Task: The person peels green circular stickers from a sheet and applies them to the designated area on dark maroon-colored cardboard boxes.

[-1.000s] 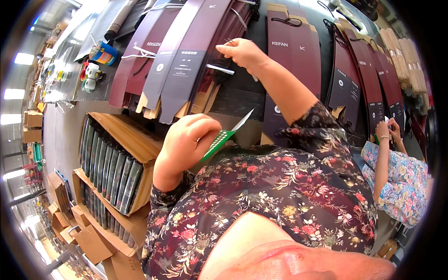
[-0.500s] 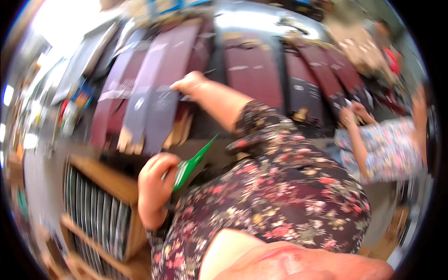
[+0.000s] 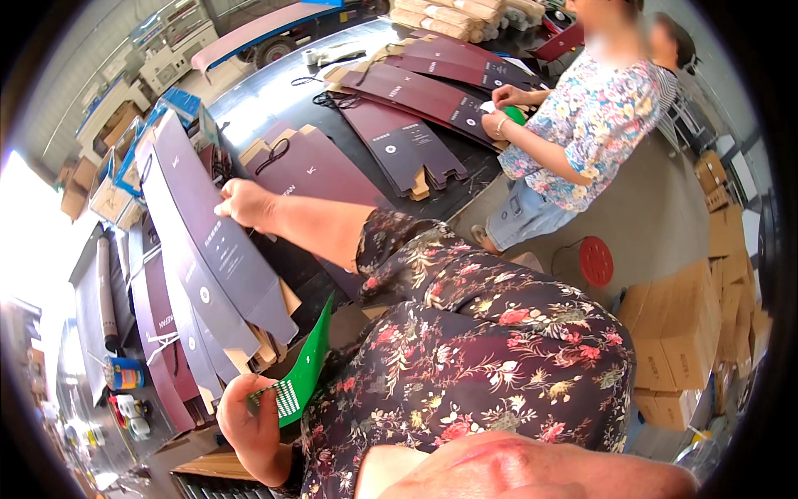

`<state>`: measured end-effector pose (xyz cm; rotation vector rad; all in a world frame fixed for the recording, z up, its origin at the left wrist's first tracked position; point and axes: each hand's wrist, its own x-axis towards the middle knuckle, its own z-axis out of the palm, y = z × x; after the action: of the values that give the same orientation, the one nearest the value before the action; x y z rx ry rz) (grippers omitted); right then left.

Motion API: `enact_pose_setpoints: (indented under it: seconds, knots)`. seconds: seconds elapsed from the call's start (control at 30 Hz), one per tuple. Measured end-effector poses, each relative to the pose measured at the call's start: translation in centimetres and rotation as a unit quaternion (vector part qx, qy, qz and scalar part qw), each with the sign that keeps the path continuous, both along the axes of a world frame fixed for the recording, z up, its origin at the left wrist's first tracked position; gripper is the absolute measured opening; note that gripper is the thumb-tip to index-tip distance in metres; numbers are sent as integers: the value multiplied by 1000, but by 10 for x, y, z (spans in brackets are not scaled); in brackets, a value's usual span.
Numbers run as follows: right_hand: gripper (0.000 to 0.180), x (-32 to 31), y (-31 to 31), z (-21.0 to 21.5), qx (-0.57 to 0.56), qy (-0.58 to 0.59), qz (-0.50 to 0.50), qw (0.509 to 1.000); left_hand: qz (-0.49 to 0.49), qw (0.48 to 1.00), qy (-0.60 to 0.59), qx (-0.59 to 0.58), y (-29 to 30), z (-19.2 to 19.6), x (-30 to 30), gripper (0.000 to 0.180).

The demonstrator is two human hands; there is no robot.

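Left hand (image 3: 249, 420) grips a green strip (image 3: 301, 366) low beside the table, while the right hand (image 3: 243, 204) pinches, seemingly by its edge, a flat maroon paper bag (image 3: 218, 249) atop the fanned pile, mid-pick; next likely needs lifting it free.

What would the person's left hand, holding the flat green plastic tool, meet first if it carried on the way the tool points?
Probably the person's own floral sleeve of the outstretched right arm. The green tool in the left hand points up and rightward toward it, though depth is unclear.
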<state>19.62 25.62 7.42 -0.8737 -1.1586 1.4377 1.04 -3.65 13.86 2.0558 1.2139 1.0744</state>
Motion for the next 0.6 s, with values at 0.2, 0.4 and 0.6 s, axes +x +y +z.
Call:
enact_pose_setpoints:
  seconds: [0.2, 0.4, 0.6]
  knots:
    - [30, 115, -5, 21, -28, 20, -4, 999, -80, 996, 24, 32, 28, -4, -3, 34]
    - [39, 183, -7, -65, -96, -125, -46, 986, -60, 998, 0, -6, 51, -5, 2, 27]
    - [38, 198, -55, -136, -245, -187, -43, 950, -86, 995, 25, -46, 68, 1, 10, 35]
